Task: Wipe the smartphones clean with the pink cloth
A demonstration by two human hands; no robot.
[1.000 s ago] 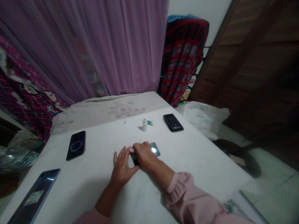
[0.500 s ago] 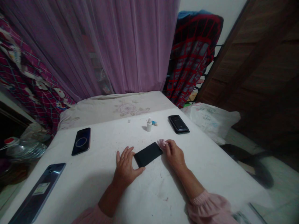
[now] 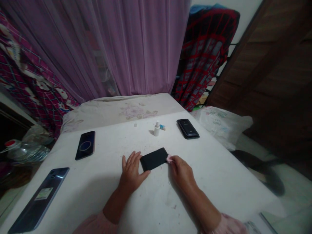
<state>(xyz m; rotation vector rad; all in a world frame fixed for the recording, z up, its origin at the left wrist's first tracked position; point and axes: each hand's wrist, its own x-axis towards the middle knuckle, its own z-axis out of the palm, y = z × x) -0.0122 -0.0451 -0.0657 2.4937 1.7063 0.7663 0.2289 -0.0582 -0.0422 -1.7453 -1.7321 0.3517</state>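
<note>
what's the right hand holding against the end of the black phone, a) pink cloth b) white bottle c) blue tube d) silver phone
a, the small pink cloth is pinched in the right hand, pressed to the short end of the flat black phone

The left hand point(image 3: 131, 170) lies open and flat with its fingers spread toward the far side, the right hand point(image 3: 181, 172) sits to its right with fingertips point(image 3: 172, 160) pinched leftward, and the left forearm point(image 3: 117, 203) and right forearm point(image 3: 202, 204) angle in from the near edge, out of pink sleeves point(image 3: 226, 225).
</note>
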